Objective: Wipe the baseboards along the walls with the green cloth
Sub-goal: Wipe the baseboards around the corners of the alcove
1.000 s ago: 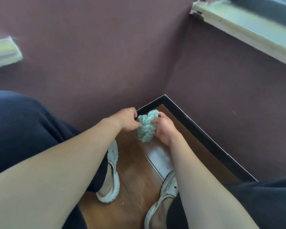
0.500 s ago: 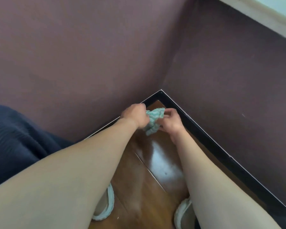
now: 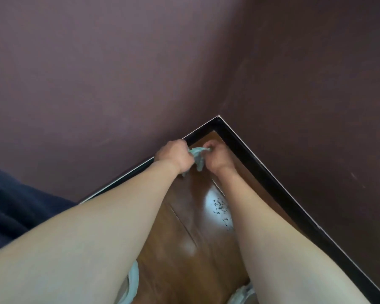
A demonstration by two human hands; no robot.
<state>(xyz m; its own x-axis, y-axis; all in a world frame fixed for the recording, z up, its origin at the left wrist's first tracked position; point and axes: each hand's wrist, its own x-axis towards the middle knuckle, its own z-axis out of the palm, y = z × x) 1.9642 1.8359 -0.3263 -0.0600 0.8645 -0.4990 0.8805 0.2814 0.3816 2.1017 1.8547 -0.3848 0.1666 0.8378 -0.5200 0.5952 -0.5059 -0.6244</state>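
Observation:
The green cloth [image 3: 198, 158] is bunched between my two hands, low over the wooden floor near the room's corner. My left hand [image 3: 174, 156] grips its left side, and my right hand [image 3: 217, 157] grips its right side. A black baseboard [image 3: 257, 170] with a thin white top edge runs along both purple walls and meets at the corner just beyond my hands. My left hand is close to the left stretch of baseboard [image 3: 127, 175]; I cannot tell if the cloth touches it.
Glossy brown floorboards [image 3: 195, 220] carry a patch of dark specks [image 3: 221, 208] between my forearms. My pale shoes [image 3: 133, 281] show at the bottom edge. A dark blue clothed knee [image 3: 11, 207] fills the left side. Purple walls [image 3: 119, 73] close in ahead.
Both hands have moved forward with the cloth toward the corner, and the view has tipped down and closer. The window sill at the upper right has left the frame.

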